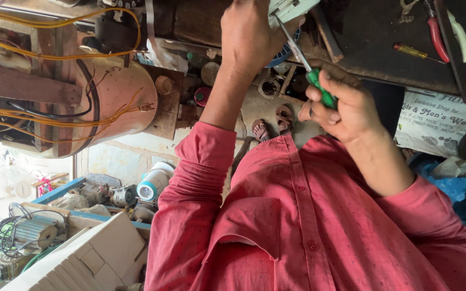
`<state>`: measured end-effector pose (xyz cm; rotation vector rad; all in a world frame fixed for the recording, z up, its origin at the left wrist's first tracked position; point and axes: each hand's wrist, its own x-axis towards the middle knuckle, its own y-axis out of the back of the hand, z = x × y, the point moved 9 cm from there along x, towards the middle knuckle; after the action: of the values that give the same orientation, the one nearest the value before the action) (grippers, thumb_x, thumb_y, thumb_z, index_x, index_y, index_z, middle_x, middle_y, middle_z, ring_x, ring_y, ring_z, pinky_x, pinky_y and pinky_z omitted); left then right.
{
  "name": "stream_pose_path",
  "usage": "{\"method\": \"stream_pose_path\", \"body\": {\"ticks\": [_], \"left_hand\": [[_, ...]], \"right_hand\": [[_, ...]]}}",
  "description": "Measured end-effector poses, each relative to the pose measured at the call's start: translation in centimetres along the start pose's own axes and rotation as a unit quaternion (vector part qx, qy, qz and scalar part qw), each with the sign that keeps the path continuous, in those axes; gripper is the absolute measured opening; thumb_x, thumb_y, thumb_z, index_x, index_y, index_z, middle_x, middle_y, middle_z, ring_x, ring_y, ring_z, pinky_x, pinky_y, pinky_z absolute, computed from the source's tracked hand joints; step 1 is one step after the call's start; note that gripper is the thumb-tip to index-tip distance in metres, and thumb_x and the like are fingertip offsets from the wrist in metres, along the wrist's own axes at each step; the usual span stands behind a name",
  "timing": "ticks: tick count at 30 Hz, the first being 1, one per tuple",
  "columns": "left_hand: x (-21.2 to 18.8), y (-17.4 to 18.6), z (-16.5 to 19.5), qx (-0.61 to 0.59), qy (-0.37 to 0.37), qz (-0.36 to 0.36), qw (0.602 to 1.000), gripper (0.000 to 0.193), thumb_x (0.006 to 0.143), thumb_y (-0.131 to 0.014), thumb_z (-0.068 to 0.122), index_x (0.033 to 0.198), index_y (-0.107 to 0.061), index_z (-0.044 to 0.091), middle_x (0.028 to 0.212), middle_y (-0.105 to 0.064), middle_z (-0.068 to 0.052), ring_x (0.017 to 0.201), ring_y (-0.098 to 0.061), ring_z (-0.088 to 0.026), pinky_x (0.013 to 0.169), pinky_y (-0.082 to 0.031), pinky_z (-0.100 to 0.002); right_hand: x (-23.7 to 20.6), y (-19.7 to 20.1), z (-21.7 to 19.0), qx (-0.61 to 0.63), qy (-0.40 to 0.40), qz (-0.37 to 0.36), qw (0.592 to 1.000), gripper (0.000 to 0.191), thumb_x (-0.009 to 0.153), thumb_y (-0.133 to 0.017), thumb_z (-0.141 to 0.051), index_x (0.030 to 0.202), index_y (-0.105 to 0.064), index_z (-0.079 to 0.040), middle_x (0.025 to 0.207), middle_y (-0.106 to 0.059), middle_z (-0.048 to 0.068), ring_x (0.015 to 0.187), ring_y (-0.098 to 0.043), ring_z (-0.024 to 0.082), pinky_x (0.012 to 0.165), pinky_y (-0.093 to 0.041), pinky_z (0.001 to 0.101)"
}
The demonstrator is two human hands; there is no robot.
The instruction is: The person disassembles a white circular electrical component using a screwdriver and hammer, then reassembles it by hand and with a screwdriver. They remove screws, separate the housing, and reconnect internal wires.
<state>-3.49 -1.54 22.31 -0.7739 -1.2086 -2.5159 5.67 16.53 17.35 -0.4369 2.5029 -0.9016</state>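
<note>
Above the table [373,37], the left hand [249,37] clamps a pale part [289,8] (screw unseen); the right hand [341,102] grips the screwdriver [311,70], apparently mid-job.

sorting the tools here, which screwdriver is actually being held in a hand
The green-handled screwdriver, gripped in the right hand. The yellow-and-red-handled screwdriver lies untouched on the dark bench.

The screwdriver [306,67] has a glossy green plastic handle and a shiny metal shaft. The shirt [308,215] is matt red cloth with small dots
</note>
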Motion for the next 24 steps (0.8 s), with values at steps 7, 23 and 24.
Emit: {"method": "stream_pose_path", "body": {"ticks": [7, 23, 24], "left_hand": [[0.6, -0.5, -0.2, 0.014, 0.046, -0.026, 0.998, 0.051, 0.079, -0.087, 0.054, 0.094, -0.07, 0.009, 0.075, -0.071, -0.013, 0.069, -0.071, -0.038, 0.06, -0.057, -0.048], [-3.2, 1.7, -2.1, -0.213, 0.032, -0.034, 0.976, 0.076, 0.078, -0.101, 0.018, 0.137, -0.055, 0.005, 0.129, -0.069, -0.015, 0.12, -0.071, -0.03, 0.102, -0.06, -0.039], [-4.1, 1.8, -2.6, -0.227, 0.049, -0.01, 0.973, 0.084, 0.073, -0.102, 0.015, 0.139, -0.053, 0.004, 0.132, -0.067, -0.016, 0.122, -0.069, -0.029, 0.104, -0.058, -0.039]], "right_hand": [[-1.8, -2.8, -4.9, -0.488, 0.295, 0.049, 0.82, 0.021, 0.113, -0.062, -0.018, 0.132, -0.064, -0.009, 0.102, -0.069, 0.01, 0.077, -0.065, 0.017, 0.069, -0.053, 0.0273], [-2.2, -4.6, -5.8, -0.559, 0.199, 0.004, 0.805, 0.03, 0.113, -0.058, -0.009, 0.141, -0.065, -0.001, 0.082, -0.074, 0.007, 0.076, -0.076, 0.013, 0.073, -0.054, 0.0258], [-2.2, -4.6, -6.1, -0.558, 0.224, 0.003, 0.799, 0.03, 0.113, -0.059, -0.008, 0.141, -0.065, 0.0, 0.086, -0.074, 0.008, 0.077, -0.075, 0.013, 0.075, -0.054, 0.0257]]}}
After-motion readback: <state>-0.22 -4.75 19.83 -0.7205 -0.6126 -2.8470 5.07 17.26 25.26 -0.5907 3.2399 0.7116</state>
